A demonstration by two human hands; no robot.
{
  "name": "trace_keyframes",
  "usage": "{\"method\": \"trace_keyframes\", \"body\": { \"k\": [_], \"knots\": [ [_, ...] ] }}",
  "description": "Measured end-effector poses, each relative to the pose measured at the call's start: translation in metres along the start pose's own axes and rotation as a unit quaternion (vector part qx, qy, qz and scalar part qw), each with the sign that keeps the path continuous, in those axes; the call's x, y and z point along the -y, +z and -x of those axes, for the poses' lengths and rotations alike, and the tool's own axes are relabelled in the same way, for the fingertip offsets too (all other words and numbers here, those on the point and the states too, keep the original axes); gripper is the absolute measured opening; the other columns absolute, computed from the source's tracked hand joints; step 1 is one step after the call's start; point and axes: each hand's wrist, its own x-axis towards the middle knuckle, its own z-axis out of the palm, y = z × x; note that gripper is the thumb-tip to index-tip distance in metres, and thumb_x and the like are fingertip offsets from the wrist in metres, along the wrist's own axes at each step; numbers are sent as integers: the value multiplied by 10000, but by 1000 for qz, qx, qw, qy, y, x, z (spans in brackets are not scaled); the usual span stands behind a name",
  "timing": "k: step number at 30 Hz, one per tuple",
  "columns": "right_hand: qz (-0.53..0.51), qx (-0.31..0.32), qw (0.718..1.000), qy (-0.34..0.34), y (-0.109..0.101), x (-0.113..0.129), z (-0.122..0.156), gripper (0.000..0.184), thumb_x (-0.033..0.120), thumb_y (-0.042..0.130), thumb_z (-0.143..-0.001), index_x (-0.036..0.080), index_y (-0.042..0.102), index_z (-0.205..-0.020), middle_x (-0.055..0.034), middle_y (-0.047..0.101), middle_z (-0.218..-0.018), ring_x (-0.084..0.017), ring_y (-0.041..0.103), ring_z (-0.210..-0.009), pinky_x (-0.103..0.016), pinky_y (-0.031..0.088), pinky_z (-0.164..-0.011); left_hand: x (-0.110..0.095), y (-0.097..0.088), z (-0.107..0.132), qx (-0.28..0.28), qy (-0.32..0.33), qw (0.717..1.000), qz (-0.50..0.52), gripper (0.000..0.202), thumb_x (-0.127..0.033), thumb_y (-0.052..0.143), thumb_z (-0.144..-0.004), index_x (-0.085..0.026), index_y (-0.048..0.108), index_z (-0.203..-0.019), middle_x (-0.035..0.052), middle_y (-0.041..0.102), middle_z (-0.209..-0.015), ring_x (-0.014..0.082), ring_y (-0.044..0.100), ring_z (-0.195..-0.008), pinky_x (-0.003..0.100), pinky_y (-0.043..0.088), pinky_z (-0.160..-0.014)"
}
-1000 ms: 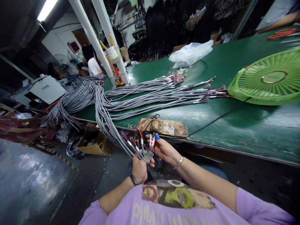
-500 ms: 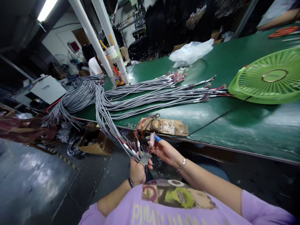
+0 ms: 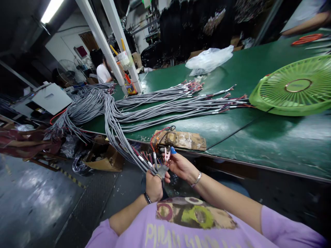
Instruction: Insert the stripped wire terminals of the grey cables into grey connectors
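Snugly curled left hand (image 3: pixel 154 186), smooth grey cables (image 3: pixel 113 132), bristly coloured wires (image 3: pixel 161 161)

left forearm (image 3: pixel 128 214): rises from the lower left, slanting up and inward.
left wrist (image 3: pixel 143 200): nearly in line with it.
left hand (image 3: pixel 154 187): low and central, just beyond the torso (image 3: pixel 178 237), curled into a closed grip; a few fingertips (image 3: pixel 167 177) show on its right side, while its thumb is hard to make out.
right forearm (image 3: pixel 227 198): slants up and across from the lower right, more of it in view than of the left.
right wrist (image 3: pixel 192 176): close to straight.
right hand (image 3: pixel 182 167): a little higher than the left, thumb and fingers brought together in a pinch.
right thumb (image 3: pixel 173 151): uppermost, blue at the tip, pointing up and left.
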Motion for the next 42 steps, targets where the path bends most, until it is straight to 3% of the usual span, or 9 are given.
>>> {"method": "trace_keyframes", "body": {
  "k": [3,5,13,19,24,27,33,39,42],
  "knots": [
    [-69,-67,995,-1,3,-1,-2,268,430,707,-705,170,653,-740,0,650,-635,-113,538,-553,-252,435,-561,3,-1,-1,1,0,1000,-7,265,-361,701,-679,-136,572,-621,-15,585,-485,60,486,-371,164,350,-390],
    [-80,-79,994,-2,5,0,-2,253,405,717,-702,163,654,-741,-2,658,-652,-113,541,-553,-254,436,-561,4,-1,-1,1,-1,1000,-11,273,-370,688,-690,-135,573,-613,-12,584,-484,60,482,-368,164,349,-388],
    [-71,-50,996,3,6,-3,0,299,462,664,-739,167,636,-783,-7,631,-632,-120,534,-543,-259,438,-545,6,0,-1,-7,0,1000,-11,271,-365,702,-676,-139,569,-609,-14,582,-477,59,478,-362,163,342,-384],
    [-79,-3,996,51,-5,-5,8,344,519,582,-784,180,604,-832,-31,647,-776,-112,566,-625,-227,448,-562,7,-8,3,-2,9,1000,1,281,-374,709,-668,-144,560,-604,-15,589,-482,63,485,-371,167,349,-389],
    [5,62,994,92,-15,-2,23,345,486,644,-741,158,619,-848,-46,635,-797,-114,562,-652,-223,446,-577,6,-14,7,-4,20,1000,-21,286,-369,705,-677,-145,554,-583,-9,593,-475,62,469,-357,175,336,-387],
    [91,95,988,79,-12,-4,35,343,438,715,-682,149,615,-839,-25,613,-712,-105,526,-593,-224,408,-543,8,-15,7,-9,28,999,-26,288,-393,694,-688,-147,570,-605,-4,600,-488,75,492,-378,183,347,-399],
    [229,30,973,-18,4,-9,46,310,433,691,-702,159,581,-795,3,597,-598,-105,506,-535,-233,328,-514,15,-18,6,4,32,998,-58,313,-427,674,-712,-145,578,-613,-1,600,-502,83,510,-394,194,387,-419],
    [274,49,960,-11,7,-2,47,284,429,668,-717,165,562,-706,15,596,-511,-114,521,-466,-241,329,-492,12,-24,7,102,-25,988,-116,329,-430,750,-616,-141,600,-662,-1,601,-497,108,533,-416,220,439,-443],
    [288,61,956,-4,6,0,48,292,436,676,-705,164,572,-690,6,611,-511,-123,533,-468,-242,329,-486,10,-25,8,117,-41,986,-110,330,-425,749,-619,-134,596,-647,1,591,-484,103,522,-407,218,436,-436]
  ]
}}
